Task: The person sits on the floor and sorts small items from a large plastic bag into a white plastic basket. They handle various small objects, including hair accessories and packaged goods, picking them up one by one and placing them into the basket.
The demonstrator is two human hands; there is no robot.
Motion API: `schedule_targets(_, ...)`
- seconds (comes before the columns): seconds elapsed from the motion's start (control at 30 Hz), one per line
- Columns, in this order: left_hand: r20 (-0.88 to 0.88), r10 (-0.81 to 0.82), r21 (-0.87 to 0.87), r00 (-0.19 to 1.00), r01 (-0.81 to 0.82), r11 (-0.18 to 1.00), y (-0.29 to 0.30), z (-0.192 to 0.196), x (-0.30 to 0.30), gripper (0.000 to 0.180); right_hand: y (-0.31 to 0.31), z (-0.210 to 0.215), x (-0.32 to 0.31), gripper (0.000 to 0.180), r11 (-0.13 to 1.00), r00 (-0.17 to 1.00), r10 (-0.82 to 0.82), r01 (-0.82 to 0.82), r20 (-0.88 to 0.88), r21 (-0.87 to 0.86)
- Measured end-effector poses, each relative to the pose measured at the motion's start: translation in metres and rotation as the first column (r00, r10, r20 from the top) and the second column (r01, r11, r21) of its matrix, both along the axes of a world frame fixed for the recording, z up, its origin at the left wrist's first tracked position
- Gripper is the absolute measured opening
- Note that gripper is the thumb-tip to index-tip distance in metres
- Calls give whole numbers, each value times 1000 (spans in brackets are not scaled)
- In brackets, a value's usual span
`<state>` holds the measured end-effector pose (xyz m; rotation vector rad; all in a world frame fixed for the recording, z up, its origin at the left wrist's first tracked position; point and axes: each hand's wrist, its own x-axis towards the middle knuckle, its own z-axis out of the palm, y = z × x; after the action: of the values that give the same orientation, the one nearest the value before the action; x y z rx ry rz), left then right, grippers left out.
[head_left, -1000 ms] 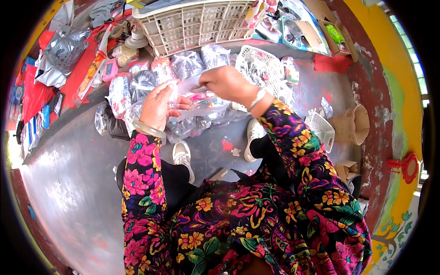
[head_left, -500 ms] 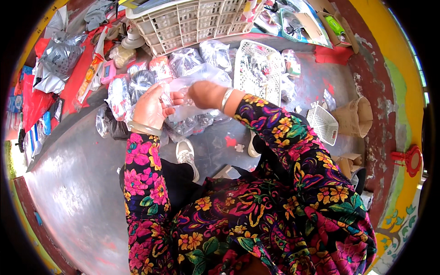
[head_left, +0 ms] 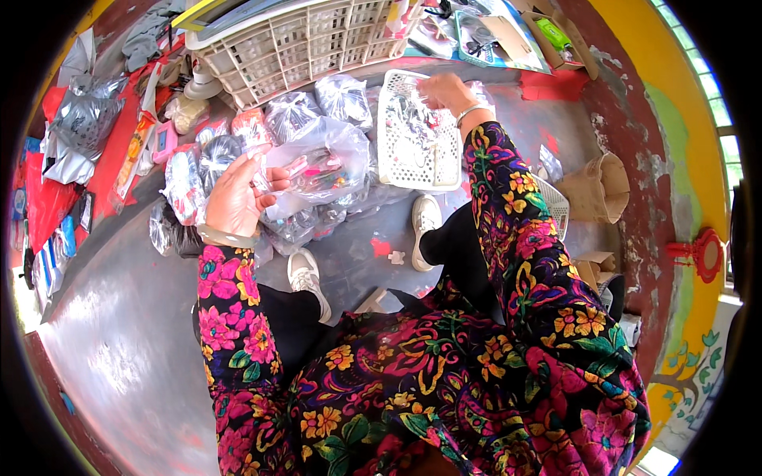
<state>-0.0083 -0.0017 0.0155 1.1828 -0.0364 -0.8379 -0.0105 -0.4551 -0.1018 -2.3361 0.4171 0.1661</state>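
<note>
The right hand has moved from beside the clear plastic bag to the white perforated basket, while the left hand stays at the bag's left edge; the bag now spreads wider than it did half a second ago. The bag lies on the pile, small colourful pieces showing through its film, and the basket sits on the floor just to its right, long axis running near to far. The right hand is the nearer one to the basket, fingers dipping in at its far right end; whether that grip has anything cannot be told. The left grip pinches see-through plastic, apparently the bag's edge. Farther out, tied clear-wrapped bundles lie beyond the bag, a large cream crate stands behind them, and a white shoe is on the near side of the basket.
</note>
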Motion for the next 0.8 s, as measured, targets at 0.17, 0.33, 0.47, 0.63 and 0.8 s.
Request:
schedule_targets(0.17, 22, 29, 65, 999, -30, 997, 8, 14, -4, 39, 7, -36, -17, 14, 494, 762, 352, -644, -543, -584)
schedule_targets(0.33, 9, 27, 81, 1000, -28, 996, -2, 13, -5, 38, -9, -74, -33, 20, 815, 825, 153, -417, -544, -402)
schedule_targets(0.47, 11, 39, 102, 999, -40, 994, 0, 13, -5, 38, 15, -76, -29, 20, 462, 679, 289, -716, -674, -523)
schedule_targets(0.63, 8, 21, 108, 1000, -21, 994, -10, 16, -5, 38, 23, -111, -39, 16, 753, 834, -37, -340, -551, -564)
schedule_targets(0.8, 12, 32, 106, 999, -33, 994, -6, 17, -5, 38, 37, -116, -42, 33, 874, 871, -53, -196, -488, -444)
